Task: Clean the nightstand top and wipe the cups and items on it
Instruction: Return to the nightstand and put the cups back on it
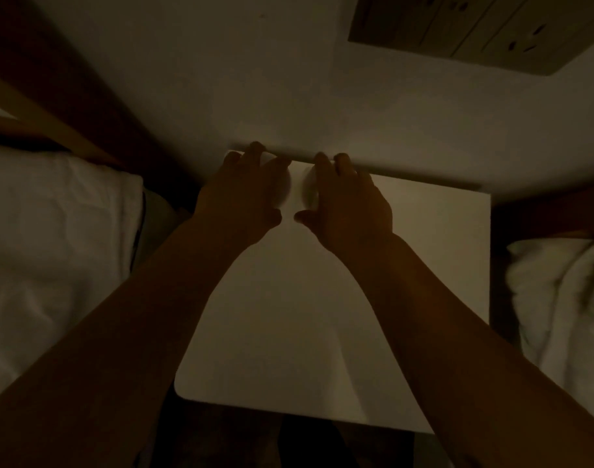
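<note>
Item: pale, smooth-topped rectangular nightstand with rounded corners [288,332], serving as the desk, centre of view, its far edge against a light plaster wall [288,79].

Item: two small pale round cups, one under each hand, at 12 o'clock on the desk, just beside each other and close to the wall. Left cup [285,190]; right cup [309,194] (both blurred and dim; material cannot be told).

Item: left hand [241,197], grip curled down over the left cup, fingers spread around its top. Whether it has actually closed on the cup cannot be told.

Item: right hand [349,204], grip likewise draped over the right cup; contact likely, firmness not visible.

Item: white bedding [52,248] at 9 o'clock; white pillow [559,298] at 3 o'clock; switch and socket panel [474,32] at 1 o'clock on the wall.

Handling note: no cloth is visible. Judged step: taking up the cups. Seat the fingers around each rim evenly, lift straight up, keep both upright and clear of the wall.
</note>
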A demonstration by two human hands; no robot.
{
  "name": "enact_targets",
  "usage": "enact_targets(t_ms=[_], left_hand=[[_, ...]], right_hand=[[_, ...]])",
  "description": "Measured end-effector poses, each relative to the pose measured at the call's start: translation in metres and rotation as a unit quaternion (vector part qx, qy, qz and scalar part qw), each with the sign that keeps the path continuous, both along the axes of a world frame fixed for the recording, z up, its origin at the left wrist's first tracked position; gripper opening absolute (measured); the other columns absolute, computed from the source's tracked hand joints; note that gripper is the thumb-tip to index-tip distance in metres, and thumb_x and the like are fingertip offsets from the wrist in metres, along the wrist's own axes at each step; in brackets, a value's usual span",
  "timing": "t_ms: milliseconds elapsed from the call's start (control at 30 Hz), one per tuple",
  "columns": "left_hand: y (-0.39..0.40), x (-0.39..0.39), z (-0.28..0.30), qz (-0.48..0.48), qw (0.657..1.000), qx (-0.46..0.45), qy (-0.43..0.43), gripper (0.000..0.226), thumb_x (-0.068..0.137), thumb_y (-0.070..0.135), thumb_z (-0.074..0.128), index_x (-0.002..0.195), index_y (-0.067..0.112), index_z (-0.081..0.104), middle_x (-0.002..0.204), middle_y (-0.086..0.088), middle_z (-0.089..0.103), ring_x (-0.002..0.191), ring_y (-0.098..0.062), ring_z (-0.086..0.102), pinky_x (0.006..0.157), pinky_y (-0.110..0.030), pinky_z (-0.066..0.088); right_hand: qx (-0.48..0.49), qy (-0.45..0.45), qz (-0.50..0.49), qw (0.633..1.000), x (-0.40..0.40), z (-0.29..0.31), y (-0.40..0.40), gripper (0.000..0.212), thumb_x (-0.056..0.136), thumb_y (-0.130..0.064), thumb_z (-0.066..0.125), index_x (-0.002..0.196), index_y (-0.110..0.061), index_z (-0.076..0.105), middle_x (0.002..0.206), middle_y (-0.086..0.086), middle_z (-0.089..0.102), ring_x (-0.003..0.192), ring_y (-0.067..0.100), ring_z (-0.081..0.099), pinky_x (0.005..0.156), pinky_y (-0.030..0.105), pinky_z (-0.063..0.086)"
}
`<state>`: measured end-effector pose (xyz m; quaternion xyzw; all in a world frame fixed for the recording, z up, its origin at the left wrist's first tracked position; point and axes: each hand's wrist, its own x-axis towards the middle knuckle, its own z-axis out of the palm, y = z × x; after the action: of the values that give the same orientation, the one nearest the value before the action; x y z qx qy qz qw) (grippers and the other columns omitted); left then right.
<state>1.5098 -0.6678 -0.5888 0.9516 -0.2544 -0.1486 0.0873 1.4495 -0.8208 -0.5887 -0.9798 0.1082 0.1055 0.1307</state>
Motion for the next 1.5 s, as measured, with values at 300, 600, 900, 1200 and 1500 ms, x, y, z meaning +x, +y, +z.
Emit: enact_targets(t_ms=[300, 600, 900, 1200, 1500], left_hand=[[0.008, -0.014, 0.01, 0.042, 0.999, -0.018, -0.005, 0.103, 0.074, 0.043, 0.076, 0.15, 0.033, 0.007, 0.158, -0.011, -0.018, 0.144, -0.04, -0.011, 0.107, -0.06, 0.029], [0.116, -0.073, 0.046, 0.165, 0.982, -0.082, 0.029, 0.093, 0.08, 0.049, 0.069, 0.151, 0.025, 0.013, 0.16, -0.011, -0.007, 0.146, -0.031, -0.004, 0.115, -0.055, 0.019], [0.296, -0.178, 0.056, 0.443, 0.893, -0.075, 0.035, 0.087, 0.08, 0.059, 0.061, 0.149, 0.03, 0.017, 0.16, -0.004, 0.002, 0.145, -0.028, 0.005, 0.11, -0.048, 0.027], [0.417, -0.319, 0.04, 0.625, 0.779, -0.051, 0.033, 0.072, 0.081, 0.058, 0.058, 0.141, 0.029, 0.032, 0.149, 0.002, 0.035, 0.129, -0.023, 0.042, 0.094, -0.04, 0.044], [0.49, -0.394, 0.008, 0.765, 0.639, -0.067, 0.038, 0.062, 0.079, 0.052, 0.066, 0.127, 0.018, 0.048, 0.128, -0.007, 0.053, 0.117, -0.028, 0.047, 0.094, -0.043, 0.044]], right_hand=[[-0.016, 0.018, 0.015, 1.0, 0.002, 0.005, 0.0, 0.094, 0.072, -0.065, 0.067, 0.146, -0.027, 0.023, 0.148, 0.002, 0.035, 0.129, 0.034, 0.043, 0.084, 0.052, 0.052], [-0.058, -0.01, 0.016, 0.998, -0.01, 0.036, 0.029, 0.106, 0.07, -0.082, 0.048, 0.151, -0.027, 0.007, 0.161, 0.009, 0.006, 0.146, 0.037, 0.007, 0.105, 0.064, 0.028], [0.042, -0.023, 0.311, 0.949, -0.039, 0.063, 0.268, 0.097, 0.074, -0.078, 0.038, 0.15, -0.021, 0.02, 0.16, 0.01, 0.013, 0.146, 0.032, 0.011, 0.113, 0.054, 0.023], [0.054, 0.031, 0.543, 0.838, -0.108, 0.033, 0.465, 0.079, 0.087, -0.056, 0.057, 0.149, -0.019, 0.024, 0.159, 0.009, 0.018, 0.144, 0.029, 0.017, 0.11, 0.048, 0.028], [-0.019, 0.025, 0.613, 0.79, -0.133, 0.007, 0.549, 0.056, 0.089, -0.037, 0.06, 0.138, -0.018, 0.041, 0.141, 0.006, 0.043, 0.125, 0.029, 0.042, 0.089, 0.042, 0.044]])
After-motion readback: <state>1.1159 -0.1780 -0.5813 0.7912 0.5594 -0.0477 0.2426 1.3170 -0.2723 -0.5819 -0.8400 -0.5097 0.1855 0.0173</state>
